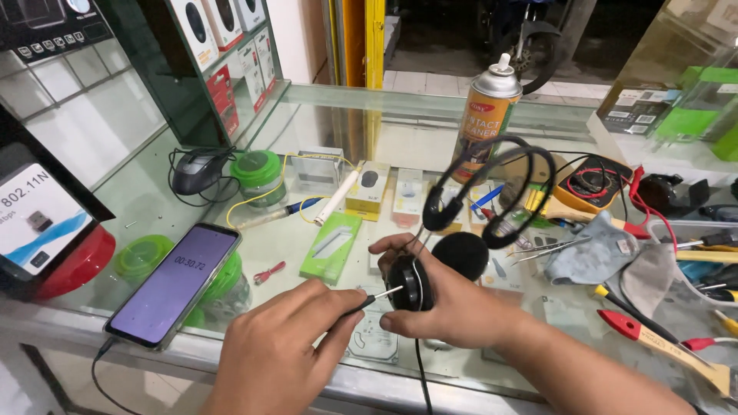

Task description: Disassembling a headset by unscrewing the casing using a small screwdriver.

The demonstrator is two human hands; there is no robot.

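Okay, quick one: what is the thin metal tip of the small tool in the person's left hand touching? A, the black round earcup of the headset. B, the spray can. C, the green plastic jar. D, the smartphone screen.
A: the left hand holds a thin black-handled screwdriver whose metal tip meets the black round earcup, which the right hand grips.

Two bare forearms, left hand (277, 350), right hand (453, 303), no sleeves

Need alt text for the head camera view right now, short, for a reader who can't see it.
The right hand grips a black headset by one earcup while the left hand touches a small screwdriver tip to it, above a cluttered glass counter. A smartphone lies to the left.
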